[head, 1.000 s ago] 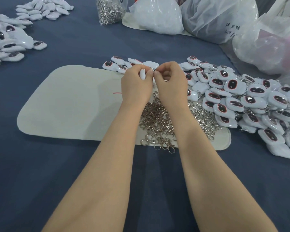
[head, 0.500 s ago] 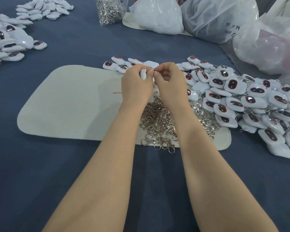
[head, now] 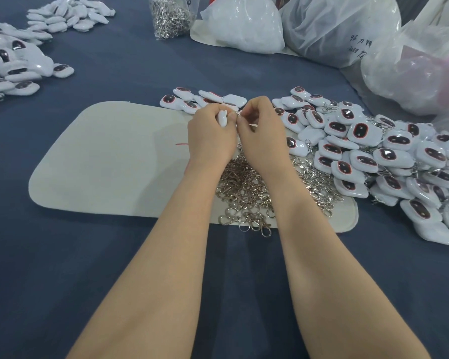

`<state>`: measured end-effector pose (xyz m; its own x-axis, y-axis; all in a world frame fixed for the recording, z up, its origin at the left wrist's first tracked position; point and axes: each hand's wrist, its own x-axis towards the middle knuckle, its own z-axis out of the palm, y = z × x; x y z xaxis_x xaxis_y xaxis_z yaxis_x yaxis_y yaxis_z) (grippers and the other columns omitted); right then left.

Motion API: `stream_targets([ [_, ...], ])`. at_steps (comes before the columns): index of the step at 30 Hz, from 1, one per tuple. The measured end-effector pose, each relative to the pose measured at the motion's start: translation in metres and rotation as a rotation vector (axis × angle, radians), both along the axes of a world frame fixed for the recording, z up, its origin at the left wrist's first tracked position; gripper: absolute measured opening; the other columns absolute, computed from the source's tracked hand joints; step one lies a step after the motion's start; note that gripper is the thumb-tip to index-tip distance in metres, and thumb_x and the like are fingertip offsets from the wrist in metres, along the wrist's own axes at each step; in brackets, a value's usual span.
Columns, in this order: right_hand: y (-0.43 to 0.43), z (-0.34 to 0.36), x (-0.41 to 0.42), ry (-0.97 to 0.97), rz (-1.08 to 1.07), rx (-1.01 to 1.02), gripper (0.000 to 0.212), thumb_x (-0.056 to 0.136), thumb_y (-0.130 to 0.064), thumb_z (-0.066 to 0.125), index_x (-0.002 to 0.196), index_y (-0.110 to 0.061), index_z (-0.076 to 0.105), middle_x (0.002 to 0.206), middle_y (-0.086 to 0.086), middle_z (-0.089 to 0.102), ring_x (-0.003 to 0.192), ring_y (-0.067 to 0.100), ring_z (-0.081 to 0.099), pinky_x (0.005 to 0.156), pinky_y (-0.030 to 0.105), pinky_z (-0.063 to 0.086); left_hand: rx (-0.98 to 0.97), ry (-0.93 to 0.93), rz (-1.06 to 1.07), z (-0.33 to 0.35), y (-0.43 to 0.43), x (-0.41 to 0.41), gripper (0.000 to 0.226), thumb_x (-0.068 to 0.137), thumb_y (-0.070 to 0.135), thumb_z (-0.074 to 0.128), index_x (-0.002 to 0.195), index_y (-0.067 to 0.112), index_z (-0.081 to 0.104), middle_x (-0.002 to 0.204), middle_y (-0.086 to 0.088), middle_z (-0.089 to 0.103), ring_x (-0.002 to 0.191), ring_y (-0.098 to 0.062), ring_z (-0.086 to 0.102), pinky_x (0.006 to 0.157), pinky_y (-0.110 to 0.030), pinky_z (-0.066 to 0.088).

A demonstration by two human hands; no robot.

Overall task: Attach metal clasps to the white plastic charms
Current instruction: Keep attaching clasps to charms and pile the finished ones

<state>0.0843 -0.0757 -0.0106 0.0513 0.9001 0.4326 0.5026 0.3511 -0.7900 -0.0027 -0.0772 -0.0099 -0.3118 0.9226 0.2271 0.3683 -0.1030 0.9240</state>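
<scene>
My left hand (head: 211, 136) grips a white plastic charm (head: 222, 118), held edge-on above the cream mat (head: 109, 161). My right hand (head: 261, 133) pinches a small metal clasp (head: 238, 114) right against the charm's edge; most of the clasp is hidden by my fingers. Under my wrists lies a heap of loose metal clasps (head: 246, 193). A large pile of white charms with dark oval faces (head: 373, 156) spreads to the right, and a few more charms (head: 192, 99) lie just beyond my hands.
More white charms are heaped at the far left (head: 13, 66) and top left (head: 68, 14) on the blue cloth. A clear bag of clasps (head: 170, 16) stands at the back. Several plastic bags (head: 335, 29) crowd the back right.
Both hands have stayed in place above the clasp heap. My right fingers have shifted slightly against the charm's edge.
</scene>
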Motion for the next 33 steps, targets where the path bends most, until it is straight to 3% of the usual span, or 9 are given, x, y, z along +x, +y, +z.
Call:
stream_targets([
  [4,-0.001,-0.001,-0.001,0.018,-0.028,0.017,0.011,0.088,-0.003,0.052,0.086,-0.012,0.046,0.072,-0.011,0.047,0.067,0.009,0.043,0.066,0.024,0.042,-0.018,-0.057,-0.041,0.002,0.000,0.000,0.012,0.090,0.016,0.055,0.088,0.016,0.067,0.090,0.002,0.066,0.082,-0.012,0.055,0.069,-0.021,0.039],
  [10,0.002,-0.001,0.004,0.098,-0.071,-0.004,0.012,0.086,-0.004,0.055,0.084,-0.014,0.049,0.071,-0.014,0.051,0.065,0.002,0.047,0.065,0.016,0.041,-0.050,-0.216,-0.124,0.006,-0.002,0.001,0.010,0.088,0.012,0.059,0.087,0.011,0.069,0.083,0.001,0.067,0.078,-0.011,0.058,0.077,-0.025,0.047],
  [16,0.002,-0.001,0.004,0.149,-0.083,-0.015,0.013,0.087,-0.004,0.055,0.084,-0.015,0.049,0.073,-0.010,0.053,0.065,0.002,0.050,0.063,0.012,0.041,-0.084,-0.372,-0.173,0.010,-0.003,0.000,0.008,0.084,0.010,0.059,0.082,0.015,0.065,0.065,0.011,0.056,0.049,0.006,0.049,0.050,-0.010,0.038],
  [20,0.002,0.000,0.005,0.192,-0.113,-0.028,0.012,0.087,-0.004,0.055,0.086,-0.014,0.050,0.079,-0.002,0.057,0.075,0.014,0.056,0.071,0.022,0.045,-0.194,-0.579,-0.269,0.020,-0.005,-0.001,0.012,0.065,0.018,0.055,0.058,0.016,0.045,0.051,0.004,0.035,0.054,-0.013,0.033,0.056,-0.027,0.028],
  [22,0.003,0.000,0.006,0.203,-0.129,-0.032,0.012,0.087,-0.004,0.055,0.086,-0.015,0.050,0.077,-0.004,0.056,0.076,0.017,0.057,0.072,0.024,0.046,-0.172,-0.598,-0.285,0.019,-0.003,-0.002,0.006,0.063,0.012,0.051,0.060,0.010,0.048,0.060,-0.002,0.040,0.063,-0.018,0.034,0.060,-0.028,0.030],
  [24,0.004,0.000,0.007,0.222,-0.142,-0.041,0.015,0.087,-0.003,0.054,0.083,-0.017,0.049,0.079,-0.003,0.057,0.081,0.023,0.061,0.075,0.027,0.048,-0.118,-0.475,-0.269,0.013,-0.002,-0.005,0.010,0.075,0.003,0.052,0.073,-0.002,0.061,0.071,-0.011,0.049,0.072,-0.019,0.040,0.069,-0.031,0.034],
  [26,0.005,0.000,0.009,0.236,-0.161,-0.044,0.020,0.088,-0.004,0.054,0.079,-0.021,0.048,0.078,-0.004,0.056,0.085,0.026,0.062,0.076,0.027,0.048,-0.096,-0.349,-0.238,0.007,-0.001,-0.005,0.017,0.086,0.000,0.050,0.078,0.002,0.065,0.077,-0.011,0.056,0.074,-0.017,0.047,0.073,-0.029,0.039],
  [29,0.005,0.000,0.010,0.229,-0.173,-0.041,0.025,0.088,-0.004,0.054,0.076,-0.025,0.046,0.078,-0.005,0.056,0.083,0.023,0.062,0.075,0.024,0.047,-0.104,-0.313,-0.194,0.004,0.000,-0.005,0.025,0.090,0.004,0.053,0.072,0.018,0.064,0.081,-0.007,0.065,0.078,-0.015,0.057,0.077,-0.024,0.046],
  [33,0.006,-0.001,0.010,0.218,-0.202,-0.038,0.024,0.089,-0.005,0.053,0.077,-0.025,0.045,0.076,-0.008,0.055,0.080,0.017,0.059,0.071,0.018,0.044,-0.100,-0.359,-0.188,0.004,0.004,-0.002,0.013,0.093,0.008,0.051,0.103,0.011,0.058,0.095,-0.004,0.065,0.084,-0.015,0.060,0.081,-0.029,0.049],
])
